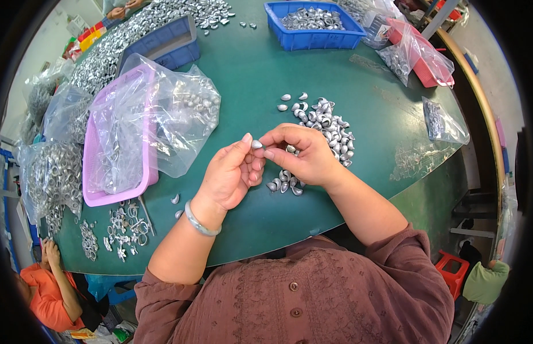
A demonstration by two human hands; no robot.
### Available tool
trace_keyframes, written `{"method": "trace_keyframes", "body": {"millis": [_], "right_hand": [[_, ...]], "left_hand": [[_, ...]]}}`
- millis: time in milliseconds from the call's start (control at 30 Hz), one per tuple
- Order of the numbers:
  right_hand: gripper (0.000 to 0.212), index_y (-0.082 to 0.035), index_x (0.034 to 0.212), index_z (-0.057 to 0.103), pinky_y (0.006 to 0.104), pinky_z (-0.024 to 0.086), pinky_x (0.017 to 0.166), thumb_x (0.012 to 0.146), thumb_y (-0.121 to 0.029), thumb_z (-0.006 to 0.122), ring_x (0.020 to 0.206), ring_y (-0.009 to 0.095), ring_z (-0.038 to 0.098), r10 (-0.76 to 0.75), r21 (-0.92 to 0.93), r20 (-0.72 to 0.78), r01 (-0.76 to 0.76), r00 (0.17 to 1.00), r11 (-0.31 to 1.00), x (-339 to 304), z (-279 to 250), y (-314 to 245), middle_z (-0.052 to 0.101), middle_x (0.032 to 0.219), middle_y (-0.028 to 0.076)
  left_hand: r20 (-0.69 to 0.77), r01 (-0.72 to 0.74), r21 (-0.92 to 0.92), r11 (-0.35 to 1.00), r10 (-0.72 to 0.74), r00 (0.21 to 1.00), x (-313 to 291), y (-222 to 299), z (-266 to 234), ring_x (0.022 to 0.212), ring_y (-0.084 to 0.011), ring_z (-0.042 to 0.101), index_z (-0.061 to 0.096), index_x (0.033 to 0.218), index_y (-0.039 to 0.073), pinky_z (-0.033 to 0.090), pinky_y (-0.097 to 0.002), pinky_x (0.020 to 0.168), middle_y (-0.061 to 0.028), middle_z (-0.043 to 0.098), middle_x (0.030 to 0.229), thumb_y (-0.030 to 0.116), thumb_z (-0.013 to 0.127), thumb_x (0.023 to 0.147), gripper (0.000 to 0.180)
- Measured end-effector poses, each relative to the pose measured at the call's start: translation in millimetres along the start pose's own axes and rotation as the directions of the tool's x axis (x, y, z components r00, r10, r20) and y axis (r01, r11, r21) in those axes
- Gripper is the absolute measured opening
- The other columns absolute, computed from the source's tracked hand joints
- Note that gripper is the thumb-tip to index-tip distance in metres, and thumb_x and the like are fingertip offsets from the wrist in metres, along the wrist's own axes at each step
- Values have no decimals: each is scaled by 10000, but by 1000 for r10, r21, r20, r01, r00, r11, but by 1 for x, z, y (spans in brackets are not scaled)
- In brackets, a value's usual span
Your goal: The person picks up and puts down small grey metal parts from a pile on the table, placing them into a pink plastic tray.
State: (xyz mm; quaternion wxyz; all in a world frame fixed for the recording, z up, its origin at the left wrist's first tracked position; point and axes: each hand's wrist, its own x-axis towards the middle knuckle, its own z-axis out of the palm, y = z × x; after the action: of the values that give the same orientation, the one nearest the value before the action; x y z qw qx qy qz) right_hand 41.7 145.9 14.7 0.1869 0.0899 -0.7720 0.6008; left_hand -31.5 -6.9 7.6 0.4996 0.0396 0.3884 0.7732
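A small silver, teardrop-shaped metal piece (pixel 256 144) is held up between my two hands, above the green table. My left hand (pixel 229 172) pinches it between thumb and fingers, with the other fingers curled in. From the other side, my right hand (pixel 306 153) closes thumb and forefinger at the piece's right end. A small dark spot shows there, too small to make out. Behind and beneath my right hand lies a pile of similar silver pieces (pixel 340 137), some showing hollow, curved backs. A smaller cluster (pixel 286 182) sits just below that hand.
Left of me stands a pink basket (pixel 150 132) lined with a clear bag of parts. Silver rings (pixel 129 223) lie near the left edge. Blue trays (pixel 318 40) and a large heap of pieces (pixel 129 43) are farther back. Another person (pixel 51 298) sits at left.
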Motion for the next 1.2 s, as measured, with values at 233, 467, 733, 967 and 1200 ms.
{"method": "trace_keyframes", "body": {"millis": [233,467,733,967,1200], "right_hand": [[101,-4,865,610,221,450,602,766,-22,604,687,107,579,15,1,13,-15,1000,1000,0,-2,-1,604,778,54],[93,-4,865,612,217,442,597,777,-19,584,682,99,567,30,5,12,-30,999,1000,0,-2,-2,601,775,54],[96,-5,866,613,220,428,580,781,-36,583,660,96,549,50,-33,9,-50,999,998,-1,-3,0,593,762,50],[101,-4,867,613,220,425,585,780,-45,582,662,93,543,61,-4,14,-61,998,998,-1,-3,1,592,759,50],[115,2,865,612,215,426,588,773,-63,589,654,79,527,99,64,27,-100,995,993,-1,-4,0,590,750,38]], "left_hand": [[20,-26,40,999,26,999,0,-1,1,497,-98,433,560,772,61,340,-210,457,-14,509,620,300,480,882,275],[-44,-31,98,995,36,998,-1,-2,3,489,-83,434,552,742,67,339,-193,441,4,508,614,319,505,869,286],[-121,-22,131,991,38,992,-3,0,10,472,-94,404,521,697,79,321,-211,445,-6,482,582,335,482,879,317],[-126,-30,145,989,49,991,-3,0,10,468,-92,399,517,685,83,317,-208,442,-3,479,576,336,490,875,318],[-79,-120,200,972,138,987,-2,-5,4,489,-57,428,576,753,81,339,-175,438,18,514,618,317,532,858,261]]}}
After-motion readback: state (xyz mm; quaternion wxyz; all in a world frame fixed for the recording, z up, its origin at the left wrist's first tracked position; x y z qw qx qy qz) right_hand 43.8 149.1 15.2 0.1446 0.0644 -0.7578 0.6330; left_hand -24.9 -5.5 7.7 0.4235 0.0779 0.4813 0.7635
